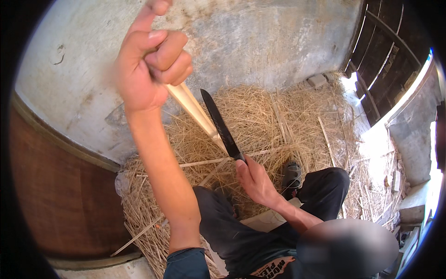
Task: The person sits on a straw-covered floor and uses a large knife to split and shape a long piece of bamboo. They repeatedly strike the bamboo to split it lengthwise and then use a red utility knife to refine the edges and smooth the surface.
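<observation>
My left hand [155,65] is raised high in front of the wall, its fingers curled round the upper end of a pale split bamboo strip [193,109]; the forefinger points upward. The strip slants down to the right, toward my other hand. Closed on the handle of a knife [218,122] is my right hand [259,181], above my lap. The knife's long black blade points up and to the left. Its lower part lies alongside or against the strip's lower end; I cannot tell if they touch. Most of the handle is hidden in my grip.
Straw and loose thin sticks [278,123] cover the floor. A stained plaster wall [274,42] stands ahead, a brown wooden panel [60,186] at left, and dark slatted boards [388,56] at right. Stone blocks [318,81] lie by the wall. My shoe [291,174] rests on the straw.
</observation>
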Tool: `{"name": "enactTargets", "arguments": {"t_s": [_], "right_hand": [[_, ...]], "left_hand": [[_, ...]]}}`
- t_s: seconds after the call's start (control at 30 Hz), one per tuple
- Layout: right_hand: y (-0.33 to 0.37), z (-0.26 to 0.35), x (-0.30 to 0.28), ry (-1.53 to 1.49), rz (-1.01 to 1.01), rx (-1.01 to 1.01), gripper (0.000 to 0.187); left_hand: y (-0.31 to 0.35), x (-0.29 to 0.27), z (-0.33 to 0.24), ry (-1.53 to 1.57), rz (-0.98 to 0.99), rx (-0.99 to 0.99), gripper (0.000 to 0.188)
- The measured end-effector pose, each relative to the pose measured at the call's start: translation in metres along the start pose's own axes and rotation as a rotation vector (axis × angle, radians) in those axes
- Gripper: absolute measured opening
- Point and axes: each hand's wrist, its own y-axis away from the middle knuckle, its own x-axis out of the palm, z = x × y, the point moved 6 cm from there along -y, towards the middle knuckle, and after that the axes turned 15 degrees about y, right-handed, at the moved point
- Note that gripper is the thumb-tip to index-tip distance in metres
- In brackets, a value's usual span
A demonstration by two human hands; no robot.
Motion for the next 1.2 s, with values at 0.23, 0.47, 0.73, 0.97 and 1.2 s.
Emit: {"name": "enactTargets", "arguments": {"t_s": [0.23, 0.47, 0.73, 0.97, 1.2], "right_hand": [[-0.003, 0.005, -0.010, 0.273, -0.061, -0.084, 0.030], [-0.014, -0.017, -0.020, -0.095, -0.148, -0.047, 0.027], [0.001, 0.020, -0.041, -0.526, -0.037, 0.134, 0.034], [0.009, -0.025, -0.015, -0.270, -0.314, -0.025, 0.035], [0.008, -0.034, 0.010, -0.448, 0.166, 0.231, 0.030]], "left_hand": [[-0.007, -0.004, 0.002, -0.072, -0.100, 0.046, 0.032], [-0.006, 0.021, -0.001, -0.570, -0.622, 0.410, 0.027], [-0.004, 0.004, 0.000, -0.371, -0.383, 0.353, 0.029], [-0.011, 0.014, 0.010, -0.394, -0.415, 0.389, 0.032], [-0.005, 0.010, 0.007, -0.326, -0.298, 0.326, 0.028]]}}
